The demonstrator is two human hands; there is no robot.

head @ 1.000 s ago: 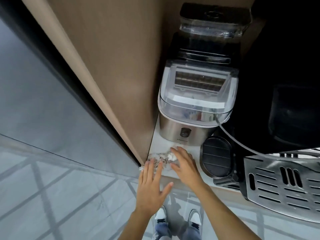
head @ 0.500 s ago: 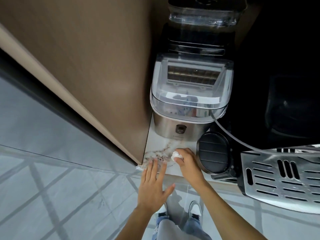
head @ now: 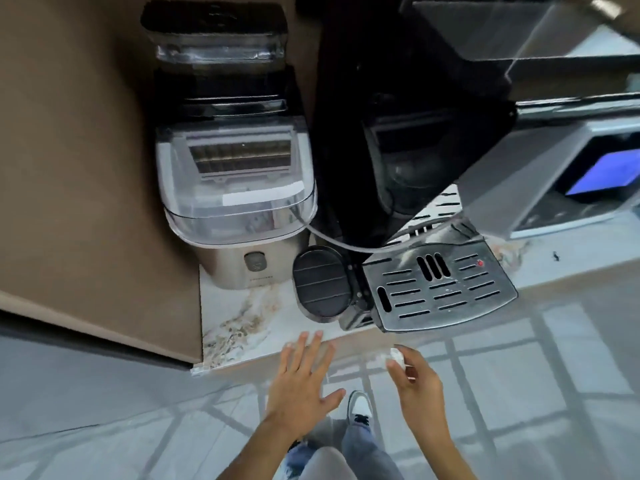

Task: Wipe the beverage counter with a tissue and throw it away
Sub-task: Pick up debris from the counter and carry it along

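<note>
The beverage counter (head: 239, 320) is a white marble top with brown veining, seen below the machines. My right hand (head: 415, 382) is off the counter, in front of its front edge, and pinches a small crumpled white tissue (head: 397, 355) in its fingertips. My left hand (head: 299, 379) is flat with fingers spread; its fingertips reach the counter's front edge, and it holds nothing.
A steel ice maker (head: 239, 206) with a clear lid stands at the counter's left, against a brown wall panel (head: 86, 168). A black round pad (head: 320, 284) and a slotted steel drip tray (head: 440, 289) jut out from a black coffee machine (head: 398, 133). Tiled floor lies below.
My right hand has pulled the tissue off the counter, toward me and to the right. My left hand drew back to the front edge. The view swung to the right.
</note>
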